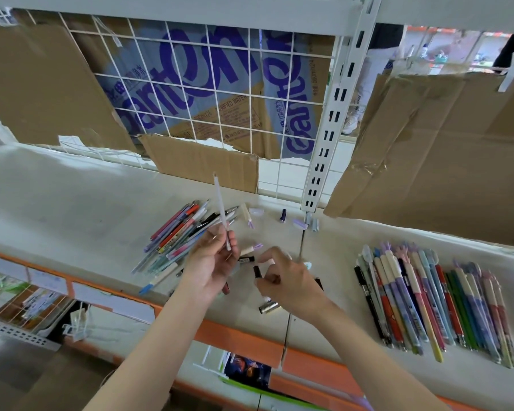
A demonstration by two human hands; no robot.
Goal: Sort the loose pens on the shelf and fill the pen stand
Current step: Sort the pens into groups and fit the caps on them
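My left hand (212, 262) holds a thin white pen (221, 209) upright above the shelf, pinched near its lower end. Just right of it, my right hand (285, 280) pinches a small dark pen cap (257, 272) low over the shelf. A loose heap of mixed pens (181, 235) lies behind my left hand. A sorted row of pens (433, 298) lies side by side at the right. Loose caps (256, 211) and short pen pieces are scattered between the two groups. No pen stand shows.
The white shelf (72, 209) has an orange front edge (241, 336). A wire grid back panel (208, 84) with cardboard stands behind. A slotted upright post (327, 137) divides the bays. A metal cap (269, 307) lies near the front edge. Lower shelves hold baskets at the left.
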